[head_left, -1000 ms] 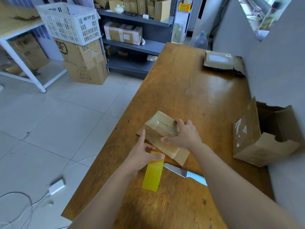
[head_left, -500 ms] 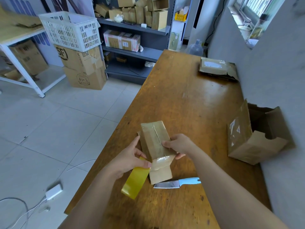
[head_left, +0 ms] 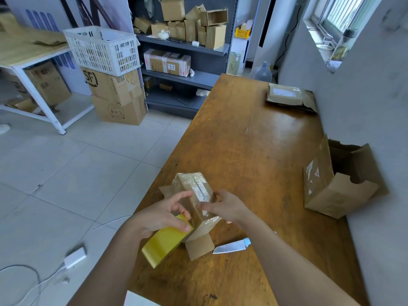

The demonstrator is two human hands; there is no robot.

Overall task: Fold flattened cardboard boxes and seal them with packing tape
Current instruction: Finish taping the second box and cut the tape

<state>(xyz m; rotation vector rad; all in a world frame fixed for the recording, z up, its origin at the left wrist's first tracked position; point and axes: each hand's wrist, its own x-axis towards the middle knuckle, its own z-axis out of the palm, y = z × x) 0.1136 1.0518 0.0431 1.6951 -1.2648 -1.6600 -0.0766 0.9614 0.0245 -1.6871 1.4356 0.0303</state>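
Note:
A small brown cardboard box (head_left: 194, 191) stands tilted on the wooden table (head_left: 254, 140), its taped seam facing up and loose flaps hanging at its near end. My right hand (head_left: 227, 206) holds the box from its right side, thumb on the top face. My left hand (head_left: 163, 215) grips a yellow roll of packing tape (head_left: 164, 244) against the box's left side, fingers curled over the roll. A clear strip of tape runs from the roll over the box.
A knife (head_left: 231, 247) with a light blue handle lies on the table just right of the box flaps. An open torn box (head_left: 335, 186) leans by the right wall, a flattened package (head_left: 289, 98) lies at the far end. Shelves and stacked boxes (head_left: 117, 96) stand beyond on the floor.
The box has been turned lengthwise and lifted upward. My left hand has brought the tape roll up against the box's left side. The right hand shifted from the top to the right side.

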